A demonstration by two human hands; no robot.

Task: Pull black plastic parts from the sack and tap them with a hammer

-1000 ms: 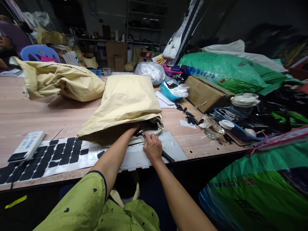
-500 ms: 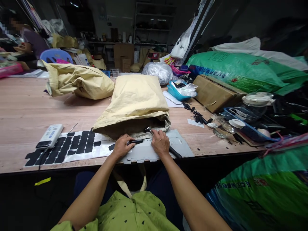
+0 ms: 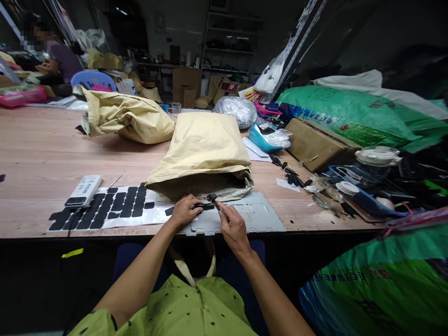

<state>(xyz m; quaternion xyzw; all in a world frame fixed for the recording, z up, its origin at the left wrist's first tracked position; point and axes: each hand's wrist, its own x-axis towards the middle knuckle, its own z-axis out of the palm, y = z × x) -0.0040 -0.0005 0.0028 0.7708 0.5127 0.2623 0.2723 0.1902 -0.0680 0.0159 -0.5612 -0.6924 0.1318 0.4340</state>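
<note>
A hammer with a small round metal head (image 3: 212,198) is in my right hand (image 3: 234,229), fingers wrapped round its shaft. The head is raised near the mouth of a cream paper sack (image 3: 210,140). My left hand (image 3: 184,211) rests at the sack's lower lip, thumb and fingers closed on a slim black piece (image 3: 206,206) that lies over a grey board (image 3: 261,217). The piece's other end is partly hidden by the fingers. Left of this hand is a white sheet with rows of black rounded pads (image 3: 128,203).
A white handheld device (image 3: 84,190) with a cable sits on the pads. Another cream sack (image 3: 140,116) lies behind it. On the right are black parts (image 3: 294,176), a cardboard box (image 3: 317,142), a blue tray (image 3: 364,189) and green sacks (image 3: 350,109). A co-worker (image 3: 63,58) sits far left.
My right hand has turned and drawn slightly towards me, tilting the hammer so its head shows end-on. The left hand keeps hold of the black piece. The whole view has shifted slightly.
</note>
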